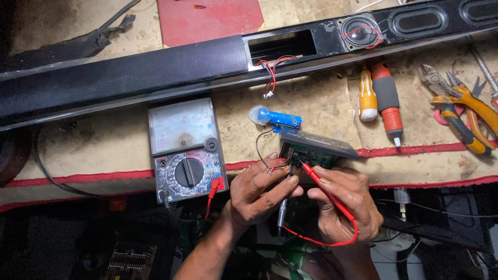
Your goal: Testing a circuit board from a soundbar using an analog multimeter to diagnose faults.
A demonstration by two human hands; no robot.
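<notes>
I see my right hand (pixel 345 199) with its grip pinching the slim red multimeter probe (pixel 324 189), tip touching the small green circuit board (pixel 308 154) at the tabletop (pixel 321 109) edge. My left hand (pixel 259 189) pinches a thin black probe (pixel 281 212) against the board's left side. The grey analogue multimeter (pixel 185 148) lies just left, below the long black soundbar (pixel 124 78).

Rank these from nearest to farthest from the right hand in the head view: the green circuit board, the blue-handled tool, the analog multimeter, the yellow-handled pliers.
Measured from the right hand:
1. Green circuit board, just above the fingertips, where the red probe touches.
2. Blue-handled tool, farther up and slightly left.
3. Analog multimeter on the left and yellow-handled pliers at upper right: too close to call.
</notes>
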